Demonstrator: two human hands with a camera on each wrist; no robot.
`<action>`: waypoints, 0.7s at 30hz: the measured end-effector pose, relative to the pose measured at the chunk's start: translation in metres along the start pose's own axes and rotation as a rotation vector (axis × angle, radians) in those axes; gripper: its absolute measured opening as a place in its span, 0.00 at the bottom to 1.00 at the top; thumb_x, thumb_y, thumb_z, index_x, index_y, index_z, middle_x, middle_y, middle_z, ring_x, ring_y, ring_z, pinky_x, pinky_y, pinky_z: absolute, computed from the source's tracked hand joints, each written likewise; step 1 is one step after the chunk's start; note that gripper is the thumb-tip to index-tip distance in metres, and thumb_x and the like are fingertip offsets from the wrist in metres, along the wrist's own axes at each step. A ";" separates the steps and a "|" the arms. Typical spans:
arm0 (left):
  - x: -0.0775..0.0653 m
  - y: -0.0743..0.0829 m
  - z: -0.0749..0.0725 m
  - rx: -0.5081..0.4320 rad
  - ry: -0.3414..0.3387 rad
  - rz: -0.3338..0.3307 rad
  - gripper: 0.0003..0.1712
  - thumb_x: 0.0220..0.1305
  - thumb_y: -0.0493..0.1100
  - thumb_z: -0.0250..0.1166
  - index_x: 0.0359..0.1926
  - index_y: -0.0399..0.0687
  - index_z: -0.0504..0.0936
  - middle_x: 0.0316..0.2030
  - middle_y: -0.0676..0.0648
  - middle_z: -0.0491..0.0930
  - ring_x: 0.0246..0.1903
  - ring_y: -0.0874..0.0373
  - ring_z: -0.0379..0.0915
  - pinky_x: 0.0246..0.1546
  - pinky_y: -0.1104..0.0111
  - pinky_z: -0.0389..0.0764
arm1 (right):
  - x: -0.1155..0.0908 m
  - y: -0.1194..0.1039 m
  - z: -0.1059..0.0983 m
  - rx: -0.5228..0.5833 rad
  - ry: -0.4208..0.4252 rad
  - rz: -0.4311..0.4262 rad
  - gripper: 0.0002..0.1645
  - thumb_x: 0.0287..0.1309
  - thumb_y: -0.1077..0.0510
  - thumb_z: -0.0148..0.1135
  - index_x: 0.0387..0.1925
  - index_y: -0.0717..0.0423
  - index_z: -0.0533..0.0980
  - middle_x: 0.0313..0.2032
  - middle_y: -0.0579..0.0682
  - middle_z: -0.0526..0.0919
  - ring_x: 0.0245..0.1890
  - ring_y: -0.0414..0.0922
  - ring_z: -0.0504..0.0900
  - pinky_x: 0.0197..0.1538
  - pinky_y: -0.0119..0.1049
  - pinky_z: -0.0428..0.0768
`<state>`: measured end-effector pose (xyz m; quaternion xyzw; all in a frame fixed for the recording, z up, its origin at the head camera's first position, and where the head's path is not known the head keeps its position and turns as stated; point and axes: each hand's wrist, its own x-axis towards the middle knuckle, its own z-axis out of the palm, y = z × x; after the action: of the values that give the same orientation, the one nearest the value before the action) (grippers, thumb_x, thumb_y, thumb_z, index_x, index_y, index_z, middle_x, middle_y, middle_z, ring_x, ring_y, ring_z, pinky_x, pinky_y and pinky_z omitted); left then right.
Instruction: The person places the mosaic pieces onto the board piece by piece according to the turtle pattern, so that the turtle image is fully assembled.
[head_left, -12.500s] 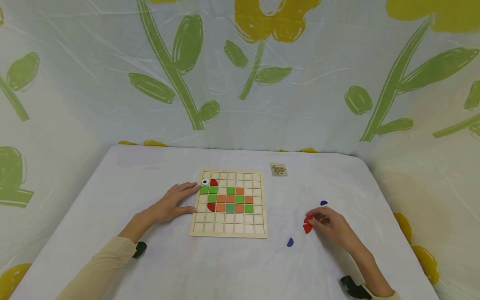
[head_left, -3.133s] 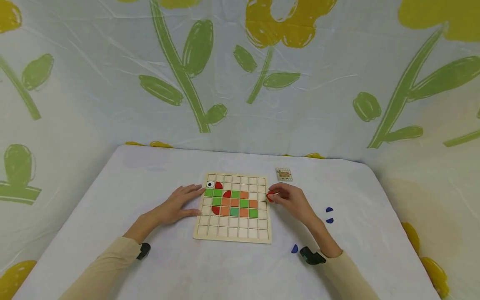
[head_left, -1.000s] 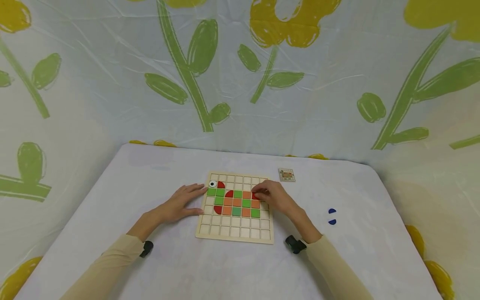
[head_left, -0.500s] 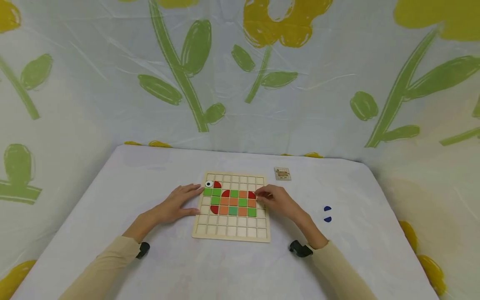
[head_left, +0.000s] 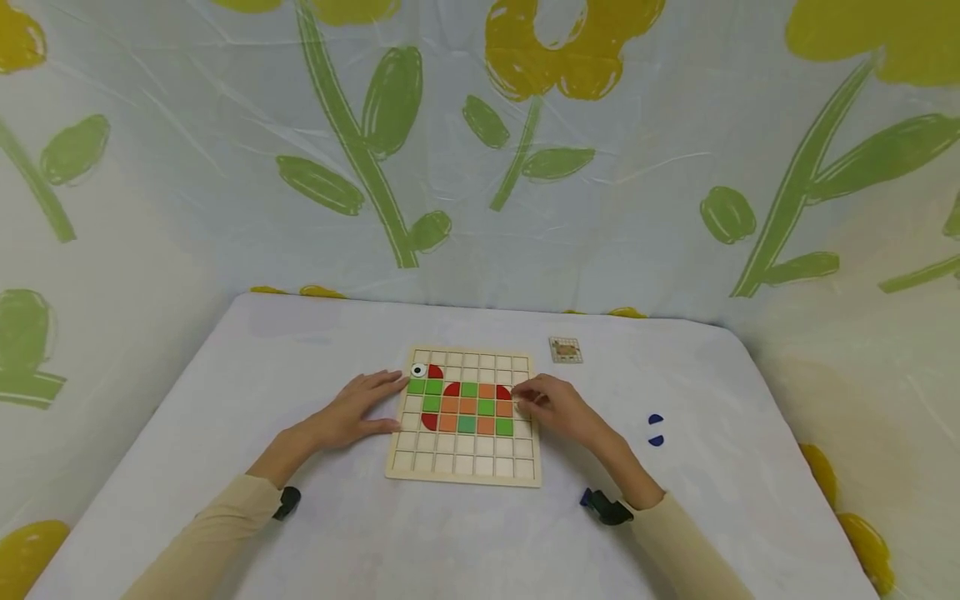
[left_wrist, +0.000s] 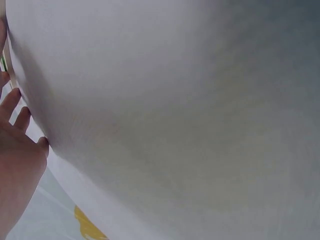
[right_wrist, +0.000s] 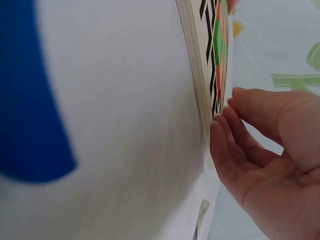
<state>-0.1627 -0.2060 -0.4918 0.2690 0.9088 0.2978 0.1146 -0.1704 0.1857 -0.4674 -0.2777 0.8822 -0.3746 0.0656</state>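
Observation:
A wooden grid board [head_left: 463, 467] lies on the table in the head view. It carries green, orange and teal square tiles, a round eye tile [head_left: 418, 370] and several red quarter-circle tiles. My left hand [head_left: 356, 410], fingers spread, rests at the board's left edge. At the right end of the tiles' upper row sits a red quarter-circle tile [head_left: 503, 392]. My right hand [head_left: 552, 404] reaches over the board's right edge, thumb and fingertips pinching at this tile's corner. In the right wrist view a sliver of red shows between the thumb [right_wrist: 250, 102] and index finger.
Two blue half-circle tiles [head_left: 656, 419] lie to the right of the board. Another blue tile [right_wrist: 35, 100] looms close to the right wrist camera, mostly hidden behind it in the head view. A small pattern card [head_left: 566, 350] lies behind the board's right corner.
Over the last seconds my right hand has brought a red quarter-circle tile from the right onto the board; another sits left of the upper green tile. My left hand has stayed at the board's edge.

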 end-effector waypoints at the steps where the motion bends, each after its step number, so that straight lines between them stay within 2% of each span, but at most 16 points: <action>1: 0.000 0.000 0.000 0.000 0.000 0.002 0.46 0.67 0.55 0.70 0.79 0.45 0.62 0.77 0.39 0.58 0.77 0.37 0.47 0.75 0.38 0.45 | -0.003 0.000 -0.001 0.002 0.000 0.005 0.13 0.69 0.65 0.65 0.53 0.65 0.82 0.45 0.53 0.85 0.46 0.48 0.83 0.50 0.40 0.85; 4: 0.000 -0.001 0.000 0.000 0.001 0.004 0.45 0.68 0.55 0.70 0.78 0.45 0.62 0.77 0.39 0.58 0.77 0.37 0.47 0.75 0.38 0.44 | -0.012 -0.002 -0.003 0.016 -0.005 0.025 0.13 0.70 0.63 0.64 0.52 0.63 0.82 0.47 0.52 0.84 0.46 0.47 0.82 0.51 0.39 0.85; 12: -0.001 -0.003 0.002 0.004 0.012 0.004 0.46 0.67 0.56 0.70 0.78 0.46 0.63 0.78 0.39 0.58 0.77 0.36 0.48 0.73 0.37 0.50 | -0.038 -0.006 -0.008 0.021 0.010 0.055 0.13 0.69 0.62 0.65 0.52 0.62 0.82 0.47 0.50 0.85 0.46 0.46 0.83 0.52 0.39 0.85; 21: 0.001 -0.002 0.003 0.007 0.013 0.002 0.47 0.67 0.58 0.69 0.79 0.47 0.62 0.78 0.40 0.57 0.77 0.37 0.47 0.73 0.37 0.51 | -0.073 -0.001 -0.016 0.007 0.018 0.033 0.12 0.67 0.62 0.68 0.51 0.59 0.82 0.48 0.48 0.86 0.47 0.45 0.84 0.52 0.44 0.85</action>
<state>-0.1631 -0.2056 -0.4958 0.2686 0.9102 0.2964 0.1075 -0.1143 0.2346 -0.4619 -0.2594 0.8859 -0.3791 0.0646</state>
